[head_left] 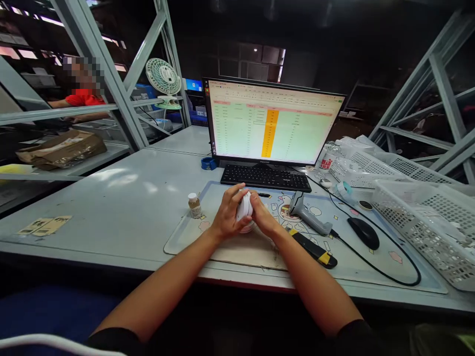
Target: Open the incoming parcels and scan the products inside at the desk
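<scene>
A white, round, flattish object [244, 207], perhaps a lidded tub, is held between both hands above the desk mat [226, 254]. My left hand [227, 215] curls around its left side, with the fingers over the top. From the right, my right hand [261, 213] presses against it, fingers together. Palms and fingers hide much of the object, so its exact kind cannot be made out. Something pinkish shows just beneath it, partly hidden. Left of my hands stands a small bottle [194, 206] with a white cap and brownish contents.
Behind my hands are a black keyboard [265, 177] and a monitor [274, 123]. To the right lie a grey barcode scanner [310, 215], a black-and-yellow utility knife [313, 248], a mouse [363, 232] and white baskets [426, 222]. A person in red [85, 97] sits behind the frame at left.
</scene>
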`<action>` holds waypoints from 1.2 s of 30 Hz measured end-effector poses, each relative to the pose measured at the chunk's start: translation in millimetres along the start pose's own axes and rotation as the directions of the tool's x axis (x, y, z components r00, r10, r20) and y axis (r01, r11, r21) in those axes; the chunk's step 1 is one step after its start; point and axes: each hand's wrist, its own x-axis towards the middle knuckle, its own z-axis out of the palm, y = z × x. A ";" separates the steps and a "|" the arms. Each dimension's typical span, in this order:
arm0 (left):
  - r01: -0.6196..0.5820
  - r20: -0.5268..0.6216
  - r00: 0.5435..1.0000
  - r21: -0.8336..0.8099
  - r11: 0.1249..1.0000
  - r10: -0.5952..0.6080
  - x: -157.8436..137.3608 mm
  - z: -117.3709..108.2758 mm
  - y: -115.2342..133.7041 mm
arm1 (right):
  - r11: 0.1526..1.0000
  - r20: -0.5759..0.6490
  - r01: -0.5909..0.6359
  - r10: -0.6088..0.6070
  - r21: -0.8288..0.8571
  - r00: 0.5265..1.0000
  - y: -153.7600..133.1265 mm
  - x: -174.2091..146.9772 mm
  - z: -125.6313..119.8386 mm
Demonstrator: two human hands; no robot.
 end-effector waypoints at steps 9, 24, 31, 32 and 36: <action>0.415 -0.160 0.799 -0.551 0.724 -0.580 10.4 -3.2 -17.2 | 0.962 -0.060 0.171 -0.187 -0.213 0.980 -28.3 -0.1 -31.8; 0.147 -0.071 0.986 -0.044 0.988 -0.150 11.4 -15.4 1.9 | 0.998 0.030 -0.033 0.031 0.055 0.999 -19.5 2.6 -31.0; 0.226 -0.040 0.970 -0.214 0.950 -0.240 12.2 -10.4 -2.0 | 0.998 -0.014 0.016 -0.017 -0.066 1.000 -13.7 3.7 -28.8; 0.274 -0.049 0.951 -0.318 0.907 -0.305 12.2 -8.1 -3.1 | 0.994 -0.018 0.038 -0.040 -0.103 0.999 -13.3 3.0 -27.0; 0.455 0.115 0.826 -0.713 0.534 -0.552 12.3 1.7 -2.0 | 0.916 0.023 0.159 -0.163 -0.368 0.986 -4.1 -0.1 -16.7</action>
